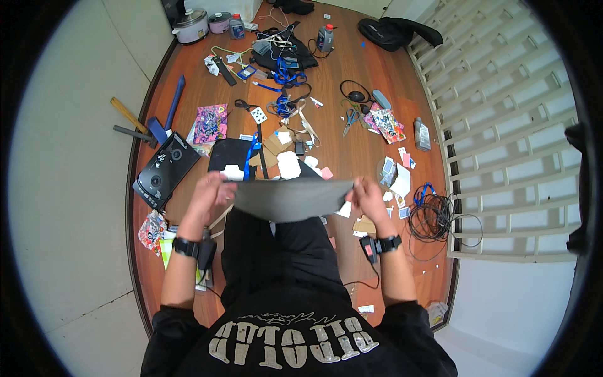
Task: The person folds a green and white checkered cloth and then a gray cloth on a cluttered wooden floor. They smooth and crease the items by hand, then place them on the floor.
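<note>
A grey flexible sheet or cloth [289,200] is stretched flat above my lap, its far edge straight and its near edge curving down in the middle. I cannot tell its material. My left hand [210,195] pinches its left end, and my right hand [366,197] grips the right end between thumb and fingers. Just beyond it on the floor lie torn pieces of brown cardboard [272,147], white paper scraps [289,165] and a blue ribbon [250,155] on a black mat-like piece [226,155].
To the left are a black box [167,169], a hammer [134,123] and a pink printed packet [211,123]. On the right lie scissors [351,120], a grey bottle [422,134] and coiled black cable [429,217] by a white lattice [499,127]. Rice cookers [191,28] stand far left.
</note>
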The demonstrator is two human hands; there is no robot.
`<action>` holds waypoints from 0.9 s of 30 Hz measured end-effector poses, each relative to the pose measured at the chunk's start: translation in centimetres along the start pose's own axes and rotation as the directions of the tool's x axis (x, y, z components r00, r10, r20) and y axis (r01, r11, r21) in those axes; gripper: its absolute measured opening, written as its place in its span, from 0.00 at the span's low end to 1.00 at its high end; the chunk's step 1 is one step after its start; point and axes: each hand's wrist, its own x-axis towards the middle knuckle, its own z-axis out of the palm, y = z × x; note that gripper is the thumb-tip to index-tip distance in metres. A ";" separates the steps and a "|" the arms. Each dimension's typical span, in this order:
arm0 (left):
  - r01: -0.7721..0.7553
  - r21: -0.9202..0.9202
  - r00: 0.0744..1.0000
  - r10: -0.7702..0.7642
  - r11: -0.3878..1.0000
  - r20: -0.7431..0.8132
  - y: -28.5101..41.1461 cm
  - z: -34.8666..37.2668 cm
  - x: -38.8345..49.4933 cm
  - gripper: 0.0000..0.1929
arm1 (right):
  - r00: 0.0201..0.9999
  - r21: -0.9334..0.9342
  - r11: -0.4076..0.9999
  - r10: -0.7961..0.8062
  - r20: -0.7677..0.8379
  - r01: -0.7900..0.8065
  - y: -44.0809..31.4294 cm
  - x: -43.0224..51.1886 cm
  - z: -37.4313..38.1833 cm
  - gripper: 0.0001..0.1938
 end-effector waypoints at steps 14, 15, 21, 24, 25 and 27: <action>-0.335 0.143 0.942 0.335 0.931 0.025 0.5 -1.6 -7.8 0.08 | 0.979 0.214 0.956 -0.202 -0.010 0.200 0.3 -4.6 1.2 0.07; -0.202 0.174 0.977 0.211 0.964 -0.034 -2.0 -2.3 -8.7 0.09 | 0.986 0.229 0.960 -0.168 0.017 0.159 2.2 -6.1 2.0 0.07; 0.130 0.210 0.991 -0.133 0.969 -0.001 -16.0 -5.6 -16.1 0.16 | 0.961 0.183 0.969 0.118 0.251 -0.166 12.1 -16.0 5.2 0.06; 0.129 0.123 0.991 -0.134 0.984 0.029 -19.4 -6.0 -17.2 0.16 | 0.929 0.139 0.948 0.241 0.279 -0.288 14.4 -18.7 6.0 0.04; 0.153 0.132 0.988 -0.157 0.979 0.017 -19.7 -6.2 -17.2 0.16 | 0.946 0.193 0.953 0.179 0.270 -0.236 14.7 -18.9 6.1 0.04; 0.048 0.231 0.990 -0.077 0.972 0.115 -19.2 -6.8 -16.9 0.15 | 0.958 0.219 0.953 0.156 0.240 -0.210 14.9 -18.7 6.0 0.04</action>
